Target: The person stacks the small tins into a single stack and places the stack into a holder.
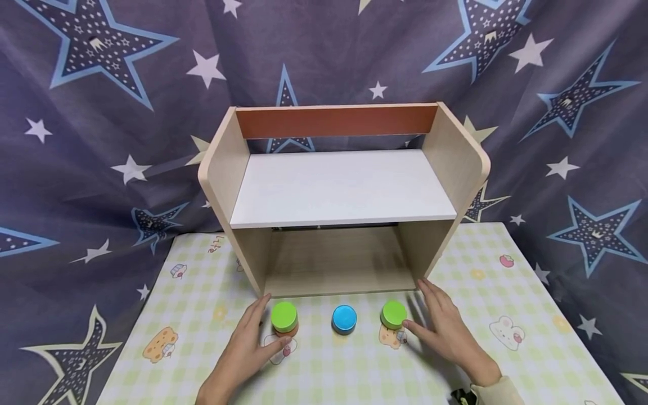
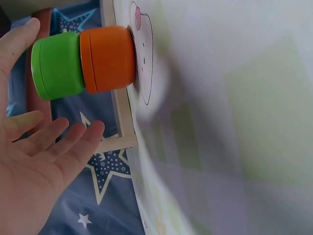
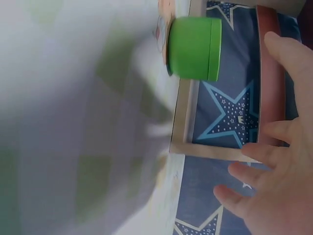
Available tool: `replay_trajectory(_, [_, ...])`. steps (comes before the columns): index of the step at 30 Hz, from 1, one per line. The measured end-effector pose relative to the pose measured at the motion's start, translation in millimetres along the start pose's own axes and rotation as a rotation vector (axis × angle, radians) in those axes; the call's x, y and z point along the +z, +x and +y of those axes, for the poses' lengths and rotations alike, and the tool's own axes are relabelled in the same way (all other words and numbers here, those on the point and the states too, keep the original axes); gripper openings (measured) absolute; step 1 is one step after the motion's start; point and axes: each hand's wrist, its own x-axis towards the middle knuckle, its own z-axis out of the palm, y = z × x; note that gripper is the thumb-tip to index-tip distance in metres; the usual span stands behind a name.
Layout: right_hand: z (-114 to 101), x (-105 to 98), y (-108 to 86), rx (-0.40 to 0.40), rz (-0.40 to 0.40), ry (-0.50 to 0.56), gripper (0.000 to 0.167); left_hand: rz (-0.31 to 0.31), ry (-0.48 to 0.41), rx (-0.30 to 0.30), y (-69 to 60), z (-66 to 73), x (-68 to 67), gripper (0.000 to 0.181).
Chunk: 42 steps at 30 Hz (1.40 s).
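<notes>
At the left, a green jar [image 1: 284, 316] stands on an orange jar [image 1: 287, 332]; in the left wrist view the green one [image 2: 58, 65] and the orange one [image 2: 108, 58] touch. My left hand [image 1: 242, 353] is beside this stack, thumb and fingers spread, holding nothing. A blue-lidded jar [image 1: 344, 319] stands in the middle. To the right is a single green jar [image 1: 393, 315], also in the right wrist view [image 3: 194, 48]. My right hand [image 1: 448, 332] is just right of it, fingers spread and holding nothing, its thumb close to the jar.
Behind the jars stands a wooden shelf unit with a white shelf board [image 1: 344, 188], a lower compartment [image 1: 336, 264] and a brown back rail [image 1: 336, 121]. A checked cloth [image 1: 192, 315] covers the table. A dark curtain with stars [image 1: 167, 140] hangs behind.
</notes>
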Motion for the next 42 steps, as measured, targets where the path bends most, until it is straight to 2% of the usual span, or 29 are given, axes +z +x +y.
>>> replay_trajectory(6, [-8, 3, 0.2, 0.073, -0.087, 0.151, 0.097, 0.01, -0.09, -0.015, 2.1, 2.1, 2.3, 0.098])
replay_trajectory(10, [-12, 6, 1.5, 0.091, -0.12, 0.213, 0.094, 0.003, -0.135, -0.026, 2.4, 2.6, 4.2, 0.096])
replay_trajectory(24, [-15, 19, 3.1, 0.059, -0.141, 0.247, 0.091, -0.054, -0.175, -0.098, 2.8, 0.7, 11.0, 0.098])
replay_trajectory(32, [-12, 24, 4.6, 0.029, -0.154, 0.25, 0.091, -0.082, -0.172, -0.103, 4.3, 0.2, 13.7, 0.097])
replay_trajectory(42, [-15, 27, 6.7, 0.123, -0.211, 0.289, 0.087, -0.077, -0.126, -0.096, 5.3, -2.7, 15.9, 0.094])
